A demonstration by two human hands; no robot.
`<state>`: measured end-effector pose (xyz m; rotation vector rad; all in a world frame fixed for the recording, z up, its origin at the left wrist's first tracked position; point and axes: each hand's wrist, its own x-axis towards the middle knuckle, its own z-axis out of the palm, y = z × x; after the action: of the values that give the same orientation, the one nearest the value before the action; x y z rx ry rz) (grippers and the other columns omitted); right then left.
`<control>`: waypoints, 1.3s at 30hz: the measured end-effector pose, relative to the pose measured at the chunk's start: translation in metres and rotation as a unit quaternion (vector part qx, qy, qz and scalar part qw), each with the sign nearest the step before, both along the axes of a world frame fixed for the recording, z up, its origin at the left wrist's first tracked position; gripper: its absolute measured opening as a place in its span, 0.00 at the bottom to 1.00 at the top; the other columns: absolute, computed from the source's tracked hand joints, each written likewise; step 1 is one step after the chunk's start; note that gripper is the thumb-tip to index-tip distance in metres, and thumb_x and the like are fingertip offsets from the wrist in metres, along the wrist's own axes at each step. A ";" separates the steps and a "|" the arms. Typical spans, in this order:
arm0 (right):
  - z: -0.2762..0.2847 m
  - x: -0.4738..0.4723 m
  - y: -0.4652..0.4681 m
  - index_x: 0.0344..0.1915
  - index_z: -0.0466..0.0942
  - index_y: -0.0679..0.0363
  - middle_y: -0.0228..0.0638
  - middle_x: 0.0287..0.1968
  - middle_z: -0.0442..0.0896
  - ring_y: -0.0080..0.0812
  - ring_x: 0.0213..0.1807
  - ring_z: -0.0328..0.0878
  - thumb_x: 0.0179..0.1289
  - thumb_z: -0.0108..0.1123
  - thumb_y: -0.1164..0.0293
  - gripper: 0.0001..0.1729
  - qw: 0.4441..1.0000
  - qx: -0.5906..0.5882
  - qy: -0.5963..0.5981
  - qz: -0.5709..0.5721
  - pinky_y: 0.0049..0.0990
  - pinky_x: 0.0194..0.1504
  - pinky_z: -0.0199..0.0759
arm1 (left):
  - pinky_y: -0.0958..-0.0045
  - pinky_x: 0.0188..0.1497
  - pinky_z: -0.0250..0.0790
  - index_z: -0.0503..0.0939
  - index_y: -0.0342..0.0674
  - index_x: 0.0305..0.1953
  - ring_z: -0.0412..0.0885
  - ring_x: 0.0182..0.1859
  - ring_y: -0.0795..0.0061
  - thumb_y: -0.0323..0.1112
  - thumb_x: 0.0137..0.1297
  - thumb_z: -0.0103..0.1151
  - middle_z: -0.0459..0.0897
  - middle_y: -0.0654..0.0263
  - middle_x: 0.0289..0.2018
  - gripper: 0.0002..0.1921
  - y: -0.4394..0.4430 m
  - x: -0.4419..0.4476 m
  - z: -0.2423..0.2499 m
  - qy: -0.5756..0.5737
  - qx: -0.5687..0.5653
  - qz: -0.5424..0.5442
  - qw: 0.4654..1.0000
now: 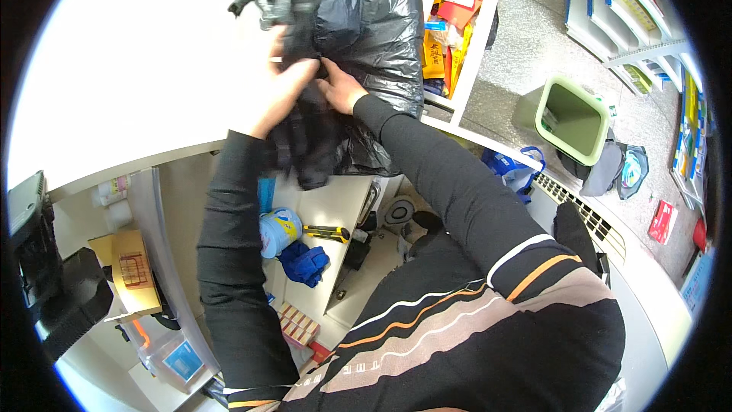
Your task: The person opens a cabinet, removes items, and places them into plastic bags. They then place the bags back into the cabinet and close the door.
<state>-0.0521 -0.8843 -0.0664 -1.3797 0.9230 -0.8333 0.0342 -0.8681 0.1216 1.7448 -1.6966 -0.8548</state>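
Observation:
A large bundle wrapped in a shiny black plastic bag [372,23] lies on the white counter [137,68] and reaches its front edge. Loose, blurred folds of plastic gather along its left side and hang below the edge. My right hand [345,88] rests against the bag, thumb and forefinger pinching plastic near its middle. Just to the left, my left hand [277,86] is blurred by motion. Its thumb points at the gathered plastic, and the other fingers are partly hidden behind the folds, so its grip is unclear.
Colourful packets fill a white-framed display compartment [452,28] to the right. On the shelf below are a light-blue tub [281,232], a yellow-and-black utility knife [326,233] and a blue cloth [304,263]. A green bin [572,120] stands on the floor near shelving [623,11].

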 end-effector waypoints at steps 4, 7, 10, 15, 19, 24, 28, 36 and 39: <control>-0.007 -0.025 0.009 0.66 0.60 0.71 0.59 0.51 0.82 0.55 0.55 0.79 0.70 0.54 0.64 0.32 0.979 0.140 -0.143 -0.036 0.40 0.60 0.69 | 0.67 0.59 0.70 0.68 0.31 0.67 0.79 0.53 0.62 0.47 0.67 0.63 0.78 0.49 0.57 0.34 0.009 -0.062 -0.028 -0.106 0.055 -0.051 0.992; 0.002 -0.076 0.016 0.62 0.68 0.71 0.55 0.48 0.83 0.49 0.53 0.81 0.70 0.53 0.67 0.25 0.884 0.315 -0.346 -0.014 0.37 0.57 0.72 | 0.67 0.64 0.67 0.69 0.30 0.65 0.77 0.59 0.61 0.43 0.72 0.56 0.75 0.49 0.62 0.28 0.006 -0.074 -0.055 -0.006 0.032 -0.022 0.999; -0.002 -0.139 0.014 0.52 0.79 0.67 0.41 0.50 0.84 0.26 0.47 0.80 0.68 0.49 0.81 0.16 0.991 0.075 -0.033 -0.106 0.28 0.52 0.76 | 0.64 0.66 0.65 0.70 0.31 0.65 0.74 0.65 0.57 0.41 0.73 0.54 0.74 0.47 0.63 0.25 0.010 -0.063 -0.085 -0.034 -0.019 -0.037 0.999; 0.092 -0.136 -0.021 0.54 0.80 0.56 0.38 0.52 0.83 0.39 0.50 0.83 0.59 0.59 0.73 0.20 0.903 -0.410 -0.038 -0.124 0.34 0.55 0.75 | 0.51 0.57 0.64 0.77 0.46 0.57 0.73 0.57 0.55 0.41 0.64 0.58 0.76 0.56 0.57 0.20 0.034 -0.076 -0.128 -0.424 -0.023 -0.153 0.892; 0.082 -0.086 -0.105 0.53 0.79 0.52 0.35 0.53 0.81 0.40 0.53 0.79 0.56 0.65 0.68 0.21 0.815 -0.528 0.235 -0.046 0.39 0.54 0.72 | 0.52 0.61 0.59 0.74 0.54 0.63 0.66 0.65 0.57 0.40 0.64 0.59 0.70 0.63 0.66 0.25 0.045 -0.083 -0.144 -0.396 -0.126 -0.147 0.897; 0.007 -0.137 -0.197 0.53 0.77 0.60 0.39 0.54 0.79 0.41 0.53 0.76 0.67 0.55 0.60 0.21 0.748 -0.556 0.347 -0.107 0.40 0.54 0.71 | 0.44 0.75 0.45 0.71 0.61 0.67 0.53 0.75 0.50 0.42 0.66 0.59 0.61 0.65 0.73 0.27 0.079 -0.065 -0.140 -0.368 -0.081 -0.234 0.896; -0.006 -0.140 -0.205 0.54 0.76 0.59 0.40 0.49 0.80 0.42 0.52 0.77 0.67 0.53 0.62 0.20 0.773 -0.520 0.361 -0.037 0.40 0.52 0.71 | 0.45 0.74 0.51 0.75 0.53 0.64 0.59 0.74 0.47 0.41 0.65 0.61 0.68 0.60 0.69 0.25 0.090 -0.056 -0.116 -0.323 -0.034 -0.298 0.897; 0.027 -0.146 -0.193 0.54 0.76 0.64 0.51 0.48 0.81 0.54 0.53 0.77 0.60 0.63 0.57 0.28 0.887 -0.341 0.299 -0.085 0.42 0.56 0.71 | 0.47 0.76 0.44 0.65 0.43 0.70 0.51 0.77 0.51 0.48 0.68 0.58 0.59 0.58 0.74 0.33 0.013 -0.055 -0.132 -0.426 -0.099 -0.215 0.873; 0.027 -0.163 -0.228 0.60 0.74 0.68 0.59 0.54 0.81 0.53 0.57 0.78 0.50 0.71 0.43 0.47 0.954 -0.223 0.197 0.026 0.38 0.60 0.71 | 0.45 0.77 0.42 0.65 0.46 0.71 0.49 0.77 0.49 0.49 0.67 0.58 0.59 0.59 0.74 0.33 0.013 -0.059 -0.152 -0.392 -0.117 -0.202 0.890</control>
<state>-0.2150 -1.1123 -0.0396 -2.0072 1.0324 -0.7660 -0.0247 -0.8556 -0.0306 1.6932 -2.6208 -0.0321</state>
